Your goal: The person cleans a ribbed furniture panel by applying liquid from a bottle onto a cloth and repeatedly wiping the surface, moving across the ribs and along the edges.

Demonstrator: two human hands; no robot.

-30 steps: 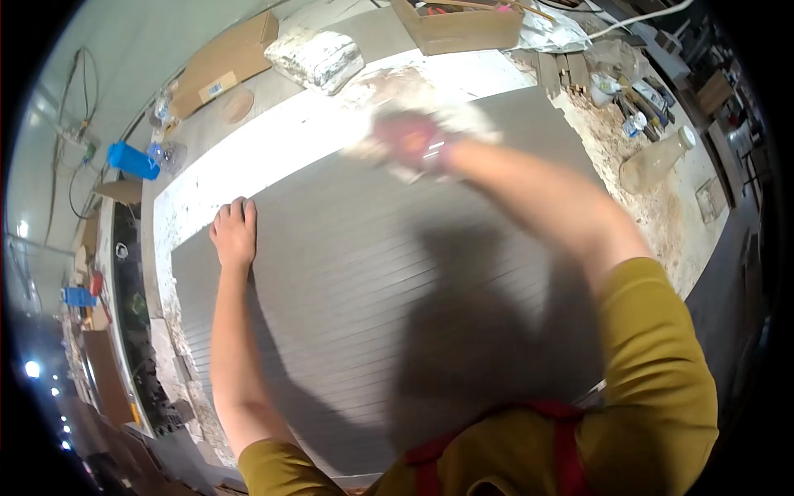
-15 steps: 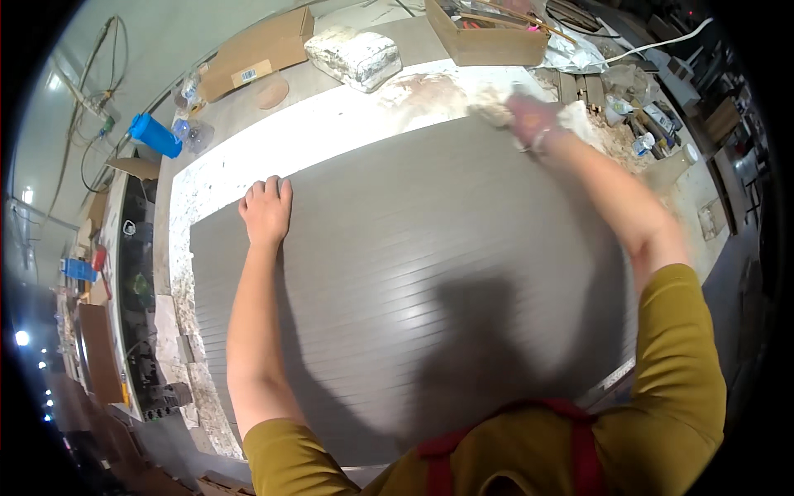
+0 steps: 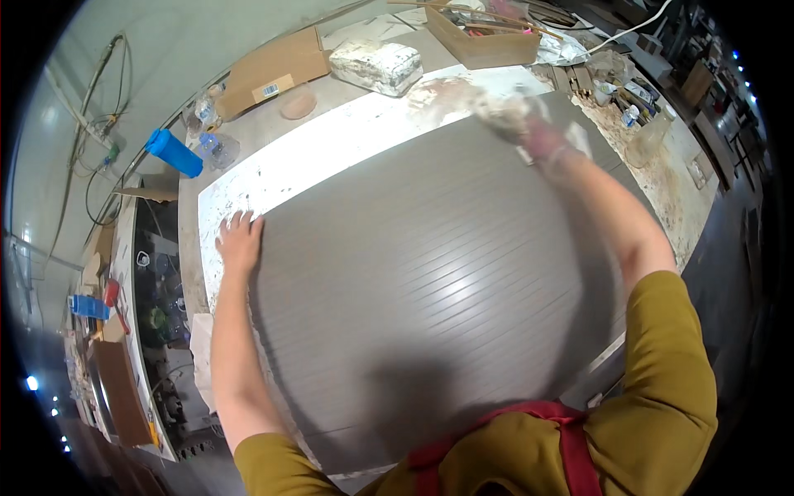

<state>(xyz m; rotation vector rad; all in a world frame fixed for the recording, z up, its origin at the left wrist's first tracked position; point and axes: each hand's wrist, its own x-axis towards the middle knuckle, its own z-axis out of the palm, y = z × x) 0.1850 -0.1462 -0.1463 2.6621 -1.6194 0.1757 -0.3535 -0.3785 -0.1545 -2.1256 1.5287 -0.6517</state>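
Note:
A large grey-brown panel (image 3: 372, 273) with fine parallel grooves lies in front of me. My left hand (image 3: 240, 241) is bare and rests at the panel's far left corner, fingers stretched out and slightly apart over its edge. My right hand (image 3: 548, 142), in a pinkish glove, is at the panel's far edge toward the right. It is closed on a crumpled, stained whitish rag (image 3: 502, 114), which motion blurs. The glove's fingers are partly smeared too. Beneath the panel, a white sheet (image 3: 289, 169) with dark specks shows along the far side.
A wrapped whitish block (image 3: 376, 66), a flattened cardboard box (image 3: 273, 70) and an open carton (image 3: 488, 48) line the far side. A blue bottle (image 3: 174, 153) stands at far left. Small bottles and tools (image 3: 633, 103) clutter the right edge. A lower shelf (image 3: 161, 289) lies left.
My left hand has shifted to the panel's far left corner and its fingers have spread. My right hand and the rag have moved slightly nearer me. The whole view has shifted and turned somewhat.

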